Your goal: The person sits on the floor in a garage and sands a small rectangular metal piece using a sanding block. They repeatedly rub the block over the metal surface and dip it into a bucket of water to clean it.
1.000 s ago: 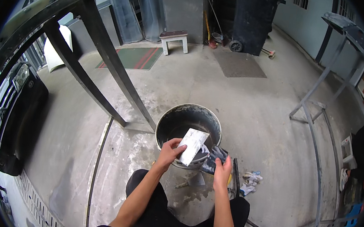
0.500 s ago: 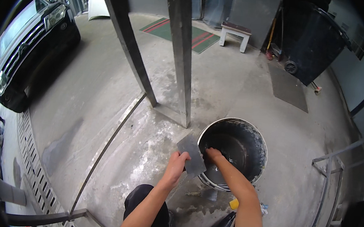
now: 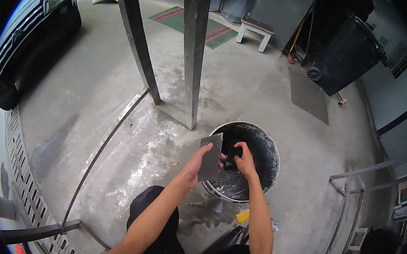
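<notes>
A thin grey rectangular plate point(image 3: 211, 158) is tilted up at the left rim of a large round bucket point(image 3: 275, 156). My left hand point(image 3: 193, 169) grips it, thumb on its face and fingers behind. Over the bucket, my right hand point(image 3: 245, 162) has its fingers curled around a small black piece point(image 3: 235, 153), whose kind I cannot make out. That piece is beside the plate's right edge; whether they touch is hard to see. Murky water point(image 3: 231, 187) with light streaks shows low in the bucket, whose inner wall is dark and stained.
On the ground before the bucket lie a yellow block point(image 3: 242, 216), a small grey sheet point(image 3: 214, 205) and a brownish stick point(image 3: 196, 203). Two metal posts point(image 3: 192, 67) rise beyond. A metal frame point(image 3: 347, 182) stands right, a car point(image 3: 35, 37) left, a wheeled bin point(image 3: 350, 55) far right.
My right hand has risen from deep in the bucket and now shows the black piece. The plate has turned more upright in my left hand. The whole view has shifted a little.
</notes>
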